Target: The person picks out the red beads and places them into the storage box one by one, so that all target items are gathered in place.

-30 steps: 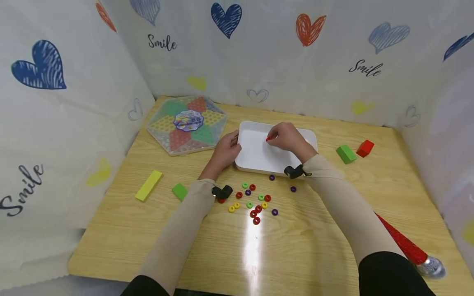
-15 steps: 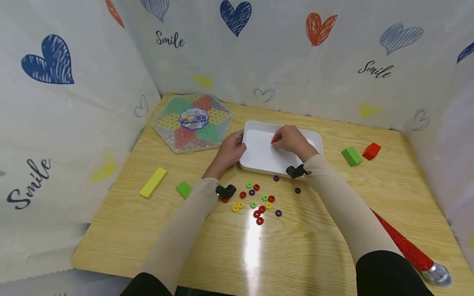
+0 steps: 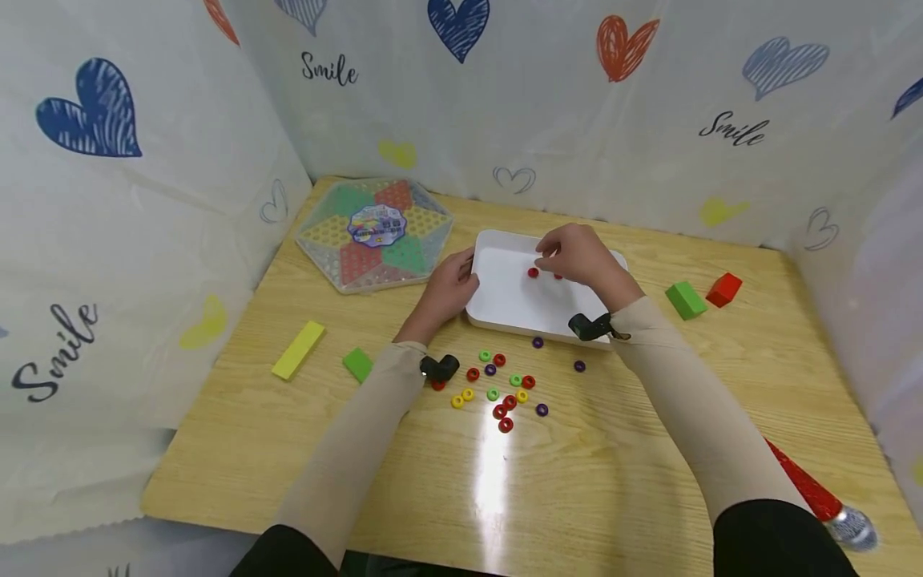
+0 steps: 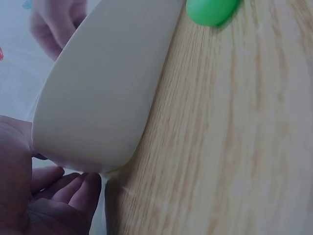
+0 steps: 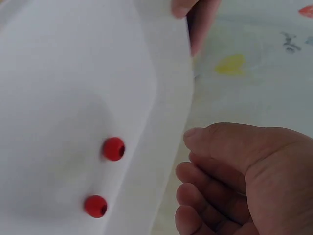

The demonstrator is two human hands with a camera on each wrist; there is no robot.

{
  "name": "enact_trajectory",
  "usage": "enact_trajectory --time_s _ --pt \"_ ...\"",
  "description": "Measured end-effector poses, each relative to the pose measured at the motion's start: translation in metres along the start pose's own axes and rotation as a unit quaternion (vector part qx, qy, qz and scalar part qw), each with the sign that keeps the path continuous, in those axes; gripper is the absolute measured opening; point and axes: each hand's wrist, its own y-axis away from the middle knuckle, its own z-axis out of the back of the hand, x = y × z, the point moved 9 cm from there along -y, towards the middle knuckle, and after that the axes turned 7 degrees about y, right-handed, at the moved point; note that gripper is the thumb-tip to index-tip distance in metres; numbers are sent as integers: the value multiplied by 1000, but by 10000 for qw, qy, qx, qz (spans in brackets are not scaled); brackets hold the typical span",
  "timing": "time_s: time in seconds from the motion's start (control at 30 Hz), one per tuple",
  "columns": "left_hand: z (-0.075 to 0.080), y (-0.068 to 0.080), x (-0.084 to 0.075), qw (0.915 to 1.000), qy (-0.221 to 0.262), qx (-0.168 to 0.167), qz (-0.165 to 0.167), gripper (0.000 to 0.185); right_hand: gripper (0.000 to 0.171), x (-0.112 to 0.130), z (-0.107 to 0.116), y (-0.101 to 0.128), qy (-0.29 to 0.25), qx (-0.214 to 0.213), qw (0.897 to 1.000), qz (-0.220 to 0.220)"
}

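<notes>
Both arms reach forward in beige sleeves, each wrist wearing a small black camera. The left hand (image 3: 449, 290) lies low with its fingers bent loosely and the thumb set apart. The right hand (image 3: 580, 252) hovers palm down, fingers loosely curled with nothing between the fingertips.

Head overhead, far; wrists close; all share white tray (image 3: 497, 308).

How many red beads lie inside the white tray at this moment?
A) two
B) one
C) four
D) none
A: the right wrist view shows two red beads lying apart on the floor of the white tray, and the head view shows the same pair under the right hand, which holds nothing.
</notes>
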Motion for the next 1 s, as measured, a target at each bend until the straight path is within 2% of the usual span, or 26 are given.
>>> enact_trajectory --time_s 0.1,0.23,0.37,0.5,0.67,1.0 --pt "0 -1 -1 10000 3 -12 5 56 28 15 11 19 42 -149 9995 289" --pt "-1 -2 2 9999 12 -19 146 57 21 35 10 50 55 -172 9971 736" --pt "0 -2 5 9996 16 -39 271 57 18 47 -7 76 -16 -60 9939 1098" --pt "1 -1 6 9994 81 -45 327 57 15 49 -32 97 -219 24 9915 1286" --pt "1 -2 4 9995 87 -47 295 57 16 41 -56 117 -307 132 9916 1247" --pt "-2 -2 0 9995 38 -28 321 57 22 33 -78 135 -379 182 9929 1115"
